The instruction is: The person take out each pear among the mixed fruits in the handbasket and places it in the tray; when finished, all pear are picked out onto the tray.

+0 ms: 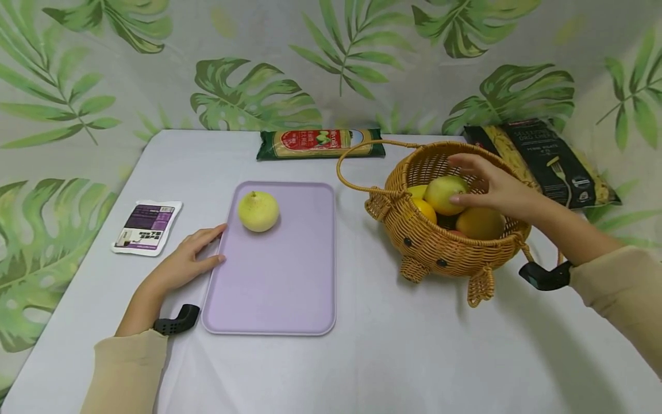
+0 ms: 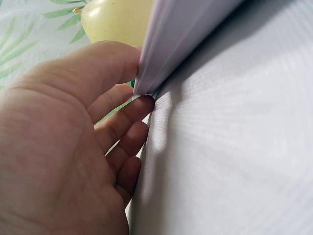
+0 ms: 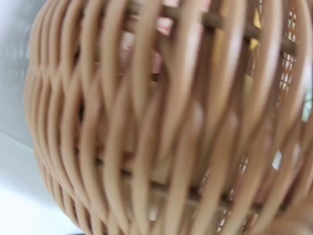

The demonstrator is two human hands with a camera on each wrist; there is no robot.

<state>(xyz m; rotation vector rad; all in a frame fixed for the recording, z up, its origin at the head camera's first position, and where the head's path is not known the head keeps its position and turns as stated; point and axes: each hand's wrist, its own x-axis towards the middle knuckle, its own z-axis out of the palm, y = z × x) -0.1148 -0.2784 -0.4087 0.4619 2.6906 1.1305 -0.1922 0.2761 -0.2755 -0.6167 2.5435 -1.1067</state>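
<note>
Where the wicker basket (image 1: 468, 253) opens upward, the green-yellow fruit (image 1: 441, 195) lies among other fruit, just inside the basket, with the right hand (image 1: 491, 181) over it from the right. This hand's thumb tip overlaps the fruit's right side, though I cannot tell how firmly it touches, while the other fingers stand apart from the thumb, arched above the opening. Beside the fruit, at lower left, sits an orange fruit (image 1: 425, 211); an olive-brown fruit (image 1: 481, 223) lies to the right, below the hand. The basket has a pig's face with 2 dark eyes and a woven snout (image 1: 414, 269), and its handle (image 1: 339, 167) loops out to the left. From the right wrist, blurred weave fills most of the view, with bits of colour between the strands. Left of the basket lies a lilac tray (image 1: 279, 287), its left rim touched by the left hand (image 1: 187, 260), whose thumb and forefinger are apart. Near the tray's upper left corner rests a pale yellow pear (image 1: 258, 213). Farther left, a purple-and-white packet (image 1: 147, 227) lies on the white tablecloth (image 1: 403, 351). At the table's far edge are a green-and-red pasta packet (image 1: 318, 144) and, behind the basket at right, a black penne bag (image 1: 543, 155). Leaf-print fabric (image 1: 357, 43) hangs behind everything.
</note>
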